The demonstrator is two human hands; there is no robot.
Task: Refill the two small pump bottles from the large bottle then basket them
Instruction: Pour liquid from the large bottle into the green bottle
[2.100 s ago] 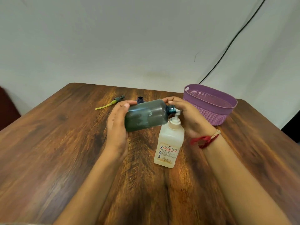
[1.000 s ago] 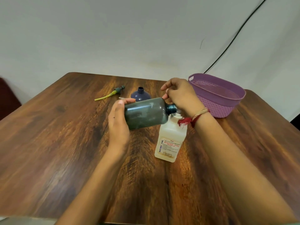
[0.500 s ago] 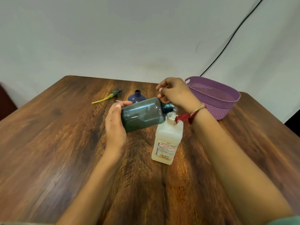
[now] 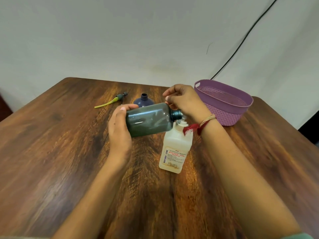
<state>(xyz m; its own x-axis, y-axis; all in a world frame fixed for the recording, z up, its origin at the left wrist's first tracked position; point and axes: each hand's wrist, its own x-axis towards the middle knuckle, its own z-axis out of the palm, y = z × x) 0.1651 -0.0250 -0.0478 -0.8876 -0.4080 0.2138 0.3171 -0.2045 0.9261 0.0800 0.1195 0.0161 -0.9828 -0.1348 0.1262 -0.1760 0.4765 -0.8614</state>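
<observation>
Dark brown wooden table (image 4: 51, 152) with heavy grain, glossy top and rounded corners. Upright near the middle, a white translucent squarish plastic bottle (image 4: 174, 152) with a red-lettered label facing the near edge, top partly hidden. Farther back, a small dark blue round-shouldered plastic bottle (image 4: 143, 101), upright, neck open and capless. Left of that and apart from it, a grey pump head with a yellow-green tube (image 4: 112, 100), flat on the wood. At the far right corner, a purple oval plastic basket (image 4: 229, 116) with woven-pattern walls.

Dark bottle (image 4: 148, 119) sideways in left hand (image 4: 119, 130)
</observation>
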